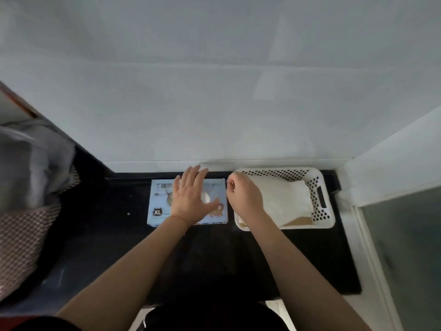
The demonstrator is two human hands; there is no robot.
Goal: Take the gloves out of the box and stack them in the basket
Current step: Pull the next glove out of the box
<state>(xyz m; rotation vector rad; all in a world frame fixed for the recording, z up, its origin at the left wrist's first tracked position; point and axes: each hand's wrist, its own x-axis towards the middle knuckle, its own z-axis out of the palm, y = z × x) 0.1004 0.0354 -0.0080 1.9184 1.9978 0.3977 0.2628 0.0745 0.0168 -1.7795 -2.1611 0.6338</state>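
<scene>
Both forearms enter from the bottom edge, over the black counter [95, 235]. Left hand [191, 199] lies flat, fingers straight and spread, on the pale blue glove box [162, 187], hiding its opening; an "XL" mark shows. Right hand [243, 194], between box and basket, has curled fingers; whether they pinch anything cannot be told. White gloves [286, 199] lie in the white perforated basket [322, 187] just right of the box. Blurred checked fabric [23, 235] at left. Pale wall [214, 91] behind.
</scene>
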